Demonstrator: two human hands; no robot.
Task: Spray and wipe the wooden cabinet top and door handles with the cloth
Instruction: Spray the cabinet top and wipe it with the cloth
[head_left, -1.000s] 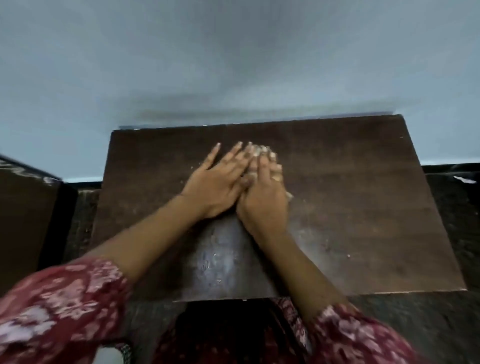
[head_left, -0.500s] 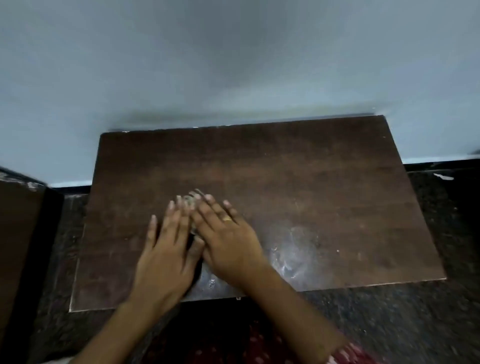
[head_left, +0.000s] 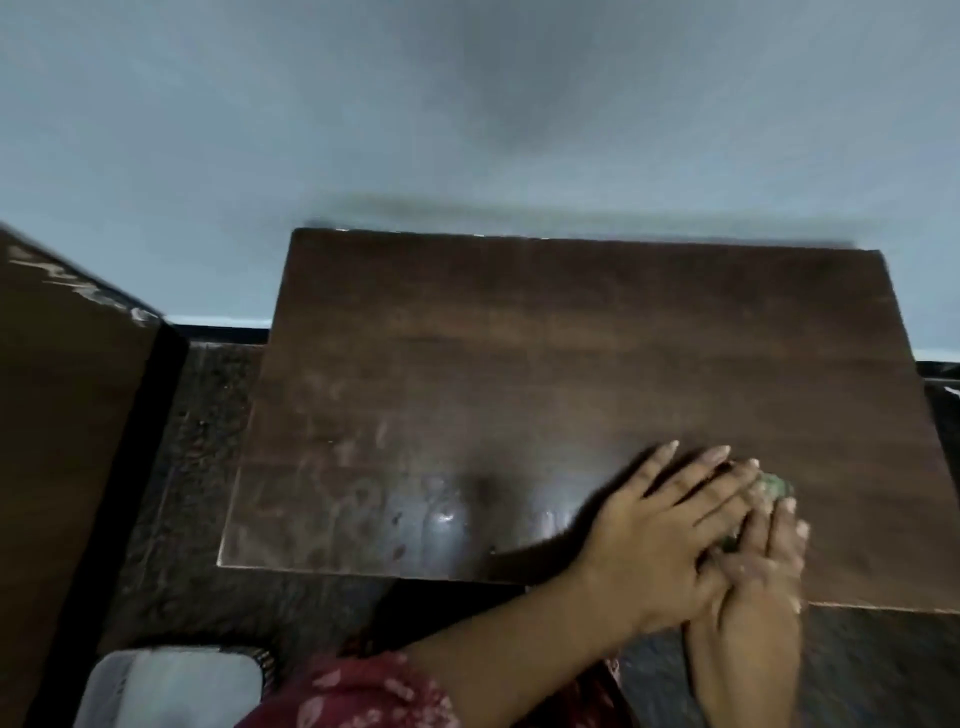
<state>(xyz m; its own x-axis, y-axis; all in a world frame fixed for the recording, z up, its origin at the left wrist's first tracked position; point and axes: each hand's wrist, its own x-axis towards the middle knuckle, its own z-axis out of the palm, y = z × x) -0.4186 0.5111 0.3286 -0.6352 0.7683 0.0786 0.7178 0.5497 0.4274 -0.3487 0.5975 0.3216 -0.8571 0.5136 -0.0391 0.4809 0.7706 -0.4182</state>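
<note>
The dark wooden cabinet top (head_left: 545, 364) fills the middle of the view, with wet smears and streaks near its front edge. A small greenish cloth (head_left: 774, 488) lies near the front right of the top, mostly hidden under my hands. My right hand (head_left: 763, 561) presses flat on the cloth. My left hand (head_left: 660, 535) lies across the right one, fingers spread, pushing down as well. The cabinet's doors and handles are out of sight below the front edge.
A pale wall (head_left: 467, 104) rises directly behind the cabinet. Another dark wooden piece of furniture (head_left: 62, 415) stands at the left, with dark floor (head_left: 197, 467) between. A light grey object (head_left: 171, 686) sits on the floor at bottom left.
Both hands with the cloth have slid from the front left of the top to the front right. The view has shifted, and the cabinet now sits further right.
</note>
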